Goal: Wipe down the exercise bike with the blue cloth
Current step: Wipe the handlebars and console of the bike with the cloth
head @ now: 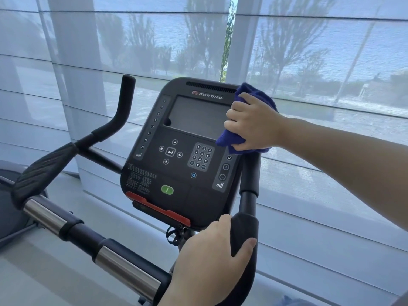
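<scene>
Head cam view: the person's right hand [251, 127] has its fingers curled over the bunched-up blue cloth [230, 140], pressing it on the upper right edge of the console [176, 180] of the exercise bike [66, 226], right beside the dark screen [194, 113]. The left hand [212, 257] grips the padded handlebar [245, 226] just below the console's lower right corner, thumb wrapped round it. Sheer window blinds [331, 62] hang behind.
</scene>
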### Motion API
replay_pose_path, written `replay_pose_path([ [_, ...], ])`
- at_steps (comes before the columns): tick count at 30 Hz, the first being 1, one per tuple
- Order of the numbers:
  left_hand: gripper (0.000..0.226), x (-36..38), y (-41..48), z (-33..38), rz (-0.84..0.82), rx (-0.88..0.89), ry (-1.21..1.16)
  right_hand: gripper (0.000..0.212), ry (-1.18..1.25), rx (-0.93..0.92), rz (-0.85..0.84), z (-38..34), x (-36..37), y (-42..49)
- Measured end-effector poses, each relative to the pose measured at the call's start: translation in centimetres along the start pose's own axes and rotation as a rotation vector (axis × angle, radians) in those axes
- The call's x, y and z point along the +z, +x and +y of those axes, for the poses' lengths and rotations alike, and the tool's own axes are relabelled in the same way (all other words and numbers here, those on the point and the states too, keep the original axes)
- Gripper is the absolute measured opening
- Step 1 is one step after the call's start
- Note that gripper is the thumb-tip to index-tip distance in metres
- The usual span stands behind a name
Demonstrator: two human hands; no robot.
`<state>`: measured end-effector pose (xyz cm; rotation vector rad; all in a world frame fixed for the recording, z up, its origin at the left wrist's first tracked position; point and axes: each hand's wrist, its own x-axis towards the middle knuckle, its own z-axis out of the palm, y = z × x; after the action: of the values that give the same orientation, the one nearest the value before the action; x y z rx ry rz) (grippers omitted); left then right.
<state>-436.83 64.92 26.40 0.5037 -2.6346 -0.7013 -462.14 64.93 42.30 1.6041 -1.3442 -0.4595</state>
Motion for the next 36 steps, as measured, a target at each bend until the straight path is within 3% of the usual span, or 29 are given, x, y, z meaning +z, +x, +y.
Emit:
replay_pose_path([
  [6, 0.046, 0.0, 0.0, 0.1, 0.005, 0.005, 0.004, 0.069, 0.017, 0.257, 0.076, -1.2, 1.7, -0.5],
  [10, 0.046, -0.1, 0.0, 0.0, -0.008, -0.001, 0.006, 0.078, -0.055, 0.524, 0.022, -2.4, 1.5, -0.4],
  [13, 0.044, -0.1, 0.1, 0.0, -0.013, 0.000, -0.003, 0.074, 0.010, 0.634, -0.020, -2.5, 1.7, -0.4],
  [22, 0.040, 0.0, -0.1, -0.1, -0.004, 0.018, -0.009, 0.064, -0.025, 0.388, -0.029, -2.3, 2.5, -1.2],
  [36, 0.041, -0.2, -0.1, 0.0, -0.009, 0.013, 0.004, 0.059, 0.008, 0.264, 0.044, -3.1, 2.1, -1.7],
])
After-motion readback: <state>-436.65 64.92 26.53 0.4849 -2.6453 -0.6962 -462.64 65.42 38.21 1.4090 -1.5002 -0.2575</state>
